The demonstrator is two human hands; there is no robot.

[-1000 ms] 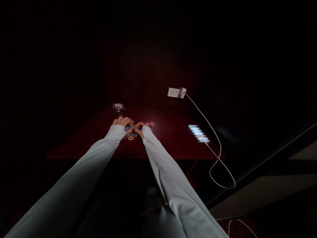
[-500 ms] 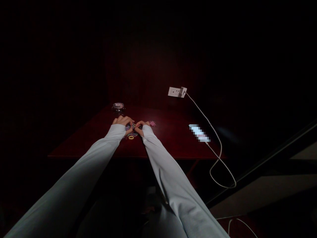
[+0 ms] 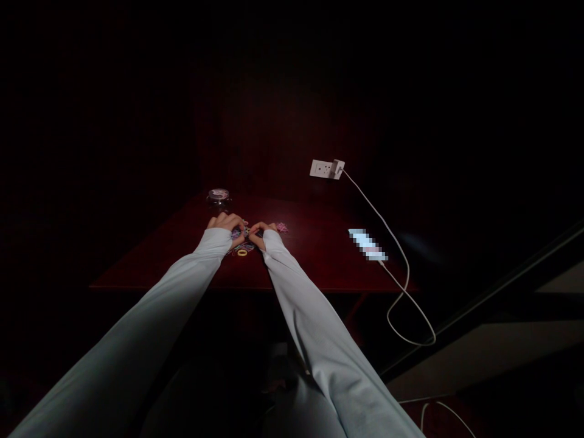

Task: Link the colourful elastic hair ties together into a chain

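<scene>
My left hand (image 3: 228, 225) and my right hand (image 3: 259, 234) face each other over a pile of small coloured hair ties (image 3: 241, 248) on the dark red table. The fingers of both hands are bent and drawn together in a pinch, fingertips almost meeting. Whatever they grip is too small and dim to make out. Purple, green and yellow bands show between and below the hands. One thicker yellow hair tie (image 3: 242, 253) lies at the near side of the pile. Just beyond my right hand is a small pink bunch of hair ties (image 3: 281, 227).
A clear round jar (image 3: 218, 198) with a lid stands at the table's back left. On the right of the table (image 3: 310, 261) lies a lit, blurred phone (image 3: 367, 244). Its white cable (image 3: 407, 267) loops past the table edge up to a wall socket (image 3: 322, 170).
Both hands stay at the pile, with only tiny finger movements. The view has shifted very slightly; everything else lies as before.
</scene>
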